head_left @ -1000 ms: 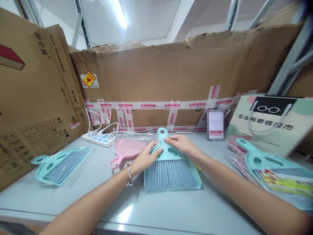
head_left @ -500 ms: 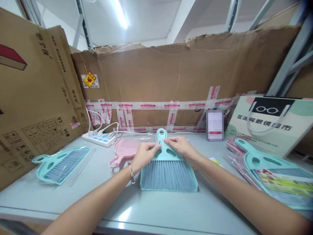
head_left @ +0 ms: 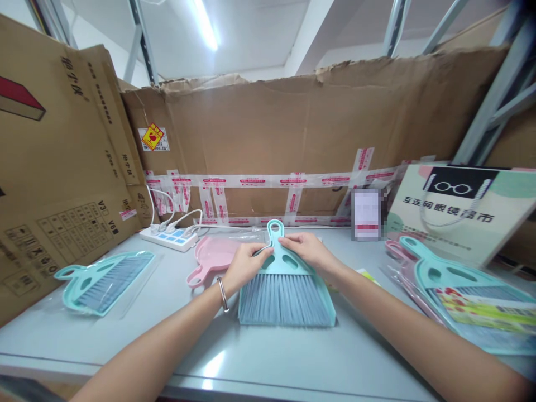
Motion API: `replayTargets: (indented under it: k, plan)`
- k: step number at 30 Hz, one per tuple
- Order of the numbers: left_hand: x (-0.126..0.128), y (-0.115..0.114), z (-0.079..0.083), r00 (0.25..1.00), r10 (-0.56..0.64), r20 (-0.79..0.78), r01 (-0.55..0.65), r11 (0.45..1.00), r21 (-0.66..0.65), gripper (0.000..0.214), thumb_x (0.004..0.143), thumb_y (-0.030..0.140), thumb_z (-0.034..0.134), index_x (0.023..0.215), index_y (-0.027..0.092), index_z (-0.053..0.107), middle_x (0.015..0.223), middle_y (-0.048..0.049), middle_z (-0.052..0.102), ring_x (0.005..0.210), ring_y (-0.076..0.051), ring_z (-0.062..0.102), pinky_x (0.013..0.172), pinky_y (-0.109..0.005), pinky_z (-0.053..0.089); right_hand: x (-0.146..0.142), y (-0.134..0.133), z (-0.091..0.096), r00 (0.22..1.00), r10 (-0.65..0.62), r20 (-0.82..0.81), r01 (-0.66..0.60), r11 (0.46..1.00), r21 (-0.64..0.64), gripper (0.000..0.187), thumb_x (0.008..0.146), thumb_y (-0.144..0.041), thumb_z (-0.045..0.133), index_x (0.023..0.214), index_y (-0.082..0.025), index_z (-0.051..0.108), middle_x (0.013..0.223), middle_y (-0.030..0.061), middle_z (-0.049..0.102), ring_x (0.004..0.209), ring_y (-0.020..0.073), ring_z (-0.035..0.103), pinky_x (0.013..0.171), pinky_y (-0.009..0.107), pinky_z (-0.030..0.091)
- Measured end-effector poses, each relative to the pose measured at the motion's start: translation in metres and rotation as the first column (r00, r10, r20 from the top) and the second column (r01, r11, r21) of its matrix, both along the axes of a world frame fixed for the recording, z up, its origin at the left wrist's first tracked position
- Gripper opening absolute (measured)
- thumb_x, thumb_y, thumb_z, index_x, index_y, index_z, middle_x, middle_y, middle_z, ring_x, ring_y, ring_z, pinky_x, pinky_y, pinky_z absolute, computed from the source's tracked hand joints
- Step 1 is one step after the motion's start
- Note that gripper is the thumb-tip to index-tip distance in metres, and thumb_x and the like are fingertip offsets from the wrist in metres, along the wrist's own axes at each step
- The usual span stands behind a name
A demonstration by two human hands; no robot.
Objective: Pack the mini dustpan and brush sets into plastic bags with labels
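Note:
In front of me a turquoise hand brush (head_left: pixel 288 298) with grey-blue bristles lies nested in a matching dustpan (head_left: pixel 330 312), handles pointing away from me. My left hand (head_left: pixel 247 261), a silver bangle on its wrist, pinches the left side of the set just below the handle. On the opposite side my right hand (head_left: pixel 307 249) grips the same neck with thumb and fingers. A pink dustpan (head_left: pixel 215 255) rests on the table behind my left hand, beside clear plastic wrapping. Part of a yellow-green label (head_left: pixel 369 276) shows behind my right forearm.
A wrapped turquoise brush set (head_left: pixel 106 282) lies at left; more wrapped sets (head_left: pixel 444 268) lie at right. Along the back are a power strip (head_left: pixel 170 238), a phone-like screen (head_left: pixel 367 215) and a paper bag (head_left: pixel 456 212). Large cartons (head_left: pixel 268 128) wall in the table (head_left: pixel 251 357).
The view has shifted very slightly. Both hands stay on the brush and dustpan set, which sits almost where it was.

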State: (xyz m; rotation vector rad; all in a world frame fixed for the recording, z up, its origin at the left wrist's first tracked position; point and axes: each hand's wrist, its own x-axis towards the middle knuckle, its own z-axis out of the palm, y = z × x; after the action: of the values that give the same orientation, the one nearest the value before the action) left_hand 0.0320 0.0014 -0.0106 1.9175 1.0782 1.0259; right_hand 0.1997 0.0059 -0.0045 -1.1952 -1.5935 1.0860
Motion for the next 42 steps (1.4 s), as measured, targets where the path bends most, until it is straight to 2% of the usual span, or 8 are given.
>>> replayTargets:
  k: [5, 8, 17, 24, 28, 32, 36, 42]
  plan:
    - [-0.003, 0.0, 0.0, 0.988, 0.069, 0.135, -0.059, 0.995, -0.076, 0.033, 0.073, 0.045, 0.057, 0.077, 0.013, 0.067, 0.075, -0.0037, 0.063, 0.073, -0.017, 0.052, 0.067, -0.026, 0.039, 0.007, -0.014, -0.004, 0.936, -0.33, 0.127, 0.238, 0.854, 0.463, 0.029, 0.073, -0.044, 0.059, 0.089, -0.019, 0.059, 0.09, 0.0057, 0.057, 0.082, 0.0186, 0.054, 0.074, 0.034, 0.043]
    - [-0.003, -0.002, 0.002, 0.957, 0.1, 0.272, -0.055, 0.984, -0.167, 0.033, 0.073, 0.042, 0.058, 0.088, 0.014, 0.066, 0.091, -0.0072, 0.065, 0.086, -0.02, 0.055, 0.075, -0.029, 0.041, 0.006, -0.026, -0.006, 0.849, -0.425, 0.314, 0.12, 0.734, 0.669, 0.021, 0.079, -0.041, 0.055, 0.081, -0.021, 0.06, 0.085, 0.0045, 0.052, 0.082, 0.0193, 0.052, 0.076, 0.037, 0.042]
    - [0.004, -0.011, 0.003, 0.905, -0.021, 0.424, 0.109, 0.977, -0.185, 0.036, 0.075, 0.04, 0.06, 0.099, 0.015, 0.065, 0.103, -0.0077, 0.065, 0.095, -0.021, 0.056, 0.085, -0.032, 0.041, -0.011, -0.036, -0.013, 0.804, -0.369, 0.466, 0.033, 0.811, 0.585, 0.025, 0.077, -0.041, 0.058, 0.088, -0.019, 0.052, 0.088, 0.0042, 0.053, 0.084, 0.0203, 0.052, 0.074, 0.035, 0.042]
    - [-0.01, -0.001, 0.006, 0.92, 0.04, 0.389, 0.031, 0.984, -0.174, 0.037, 0.076, 0.041, 0.059, 0.1, 0.015, 0.067, 0.097, -0.0078, 0.068, 0.093, -0.022, 0.057, 0.078, -0.031, 0.043, 0.008, -0.025, -0.001, 0.872, -0.412, 0.266, 0.137, 0.724, 0.676, 0.021, 0.081, -0.038, 0.052, 0.09, -0.02, 0.053, 0.091, 0.0052, 0.054, 0.085, 0.019, 0.051, 0.076, 0.034, 0.042]
    - [-0.017, 0.004, 0.007, 0.93, 0.108, 0.352, -0.061, 0.988, -0.144, 0.038, 0.074, 0.044, 0.06, 0.097, 0.015, 0.069, 0.098, -0.007, 0.068, 0.088, -0.021, 0.058, 0.074, -0.03, 0.043, 0.068, -0.006, 0.014, 0.831, -0.459, 0.313, 0.243, 0.807, 0.538, 0.026, 0.078, -0.045, 0.048, 0.082, -0.021, 0.055, 0.086, 0.0046, 0.058, 0.08, 0.019, 0.054, 0.071, 0.032, 0.042]
    - [-0.019, 0.006, 0.006, 0.934, 0.106, 0.342, -0.062, 0.989, -0.137, 0.038, 0.073, 0.045, 0.061, 0.096, 0.016, 0.069, 0.093, -0.0065, 0.069, 0.082, -0.02, 0.058, 0.07, -0.029, 0.044, 0.131, 0.006, 0.007, 0.687, -0.127, 0.715, 0.136, 0.99, 0.044, 0.04, 0.059, -0.048, 0.062, 0.087, -0.02, 0.055, 0.087, 0.0047, 0.061, 0.078, 0.0213, 0.057, 0.067, 0.032, 0.044]
    - [-0.018, 0.007, 0.004, 0.93, 0.108, 0.35, -0.06, 0.987, -0.146, 0.039, 0.072, 0.045, 0.061, 0.096, 0.015, 0.069, 0.09, -0.0064, 0.069, 0.08, -0.019, 0.058, 0.068, -0.028, 0.043, 0.141, 0.003, -0.004, 0.573, 0.156, 0.805, 0.083, 0.966, -0.246, 0.06, 0.043, -0.041, 0.072, 0.096, -0.021, 0.052, 0.092, 0.0044, 0.061, 0.083, 0.0233, 0.06, 0.068, 0.031, 0.044]
    - [-0.019, 0.005, 0.006, 0.933, 0.109, 0.343, -0.061, 0.987, -0.146, 0.037, 0.072, 0.044, 0.061, 0.094, 0.015, 0.069, 0.09, -0.0058, 0.068, 0.08, -0.018, 0.057, 0.069, -0.027, 0.043, 0.136, 0.0, -0.002, 0.482, 0.147, 0.864, 0.098, 0.971, -0.22, 0.029, 0.046, -0.031, 0.069, 0.07, -0.02, 0.056, 0.075, 0.0023, 0.061, 0.075, 0.0239, 0.058, 0.06, 0.03, 0.039]
